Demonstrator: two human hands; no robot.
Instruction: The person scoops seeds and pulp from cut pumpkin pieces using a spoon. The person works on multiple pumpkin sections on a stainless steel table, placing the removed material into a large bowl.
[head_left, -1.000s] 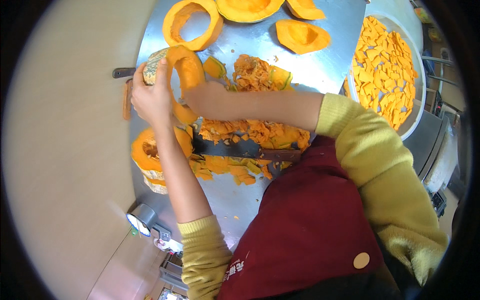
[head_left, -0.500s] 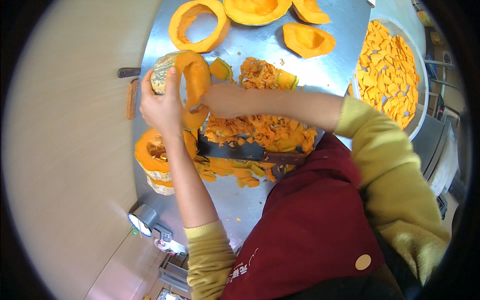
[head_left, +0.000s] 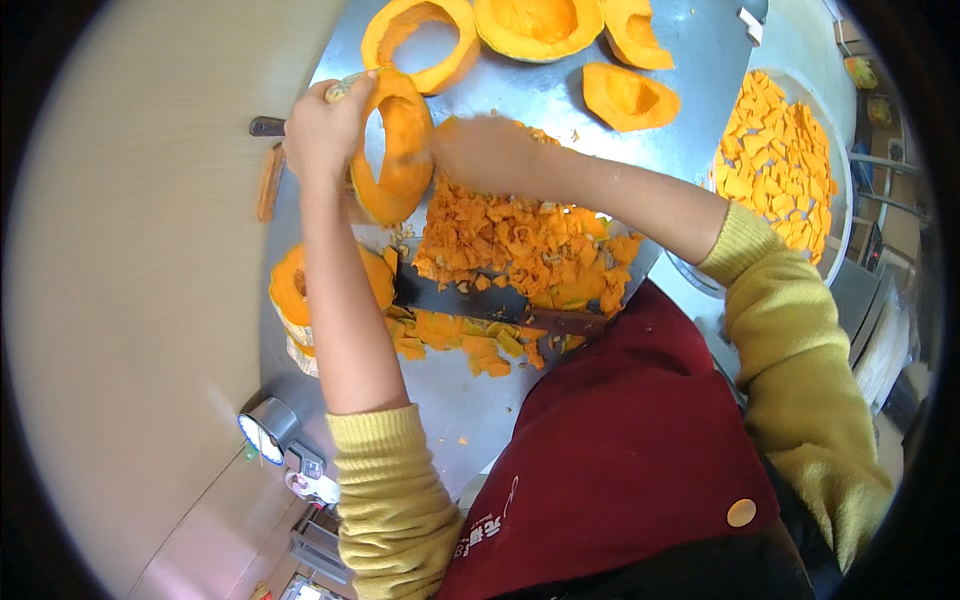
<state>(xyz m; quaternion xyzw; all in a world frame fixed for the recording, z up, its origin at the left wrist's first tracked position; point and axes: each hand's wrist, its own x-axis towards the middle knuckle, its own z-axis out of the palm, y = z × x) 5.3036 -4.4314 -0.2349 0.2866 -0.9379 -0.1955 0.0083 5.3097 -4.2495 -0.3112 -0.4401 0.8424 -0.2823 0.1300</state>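
Observation:
On its edge at the left of the table stands a thick pumpkin ring (head_left: 410, 140), hollow through the middle. My left hand (head_left: 325, 130) grips its rind side, with the fingers partly hidden behind it. Just right of the ring, over the scraped pulp, is my right hand (head_left: 485, 155). Motion smears its fingers, so I cannot tell whether it holds anything. Below it lies a heap of stringy orange pulp and seeds (head_left: 510, 235). A wide dark-bladed knife (head_left: 460, 299) lies along the heap's near side, its brown handle toward my apron.
Nearer me are stacked pumpkin pieces (head_left: 285, 280) and peel scraps (head_left: 455, 335). Along the far side lie another pumpkin ring (head_left: 455, 50), a pumpkin half (head_left: 540, 25) and cut chunks (head_left: 632, 97). A round tray (head_left: 845, 190) of pumpkin slices stands at right. A dark knife handle (head_left: 267, 126) juts past the left edge.
My left hand has tipped the pumpkin ring more upright and shifted it slightly away from me. My right hand has drawn out of the ring, to the right and away.

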